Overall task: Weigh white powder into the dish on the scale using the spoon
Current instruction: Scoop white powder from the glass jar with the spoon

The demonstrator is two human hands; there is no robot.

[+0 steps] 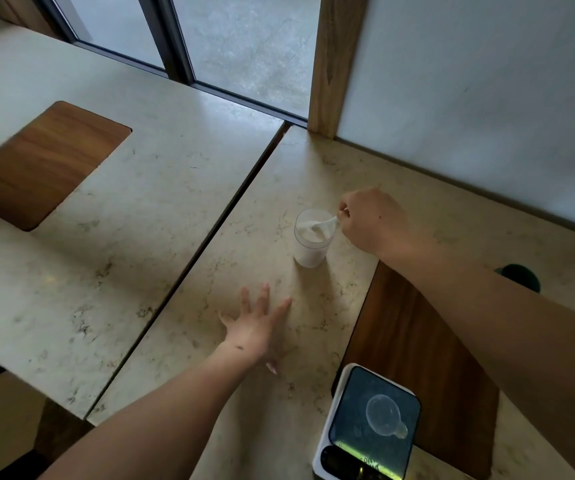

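The task looks to be at its first scoop. The right hand (369, 220) pinches the handle of a small white spoon (322, 225), whose bowl sits heaped with white powder (308, 233) at the mouth of a clear cup (310, 239) standing on the counter (182, 161). The left hand (258, 327) lies flat on the counter with fingers spread wide, holding nothing, near the cup but not touching it. The dish (384, 415) sits on the scale (365, 427), well apart from the cup, and appears empty. Carrying the powder across and tipping it in is still to come.
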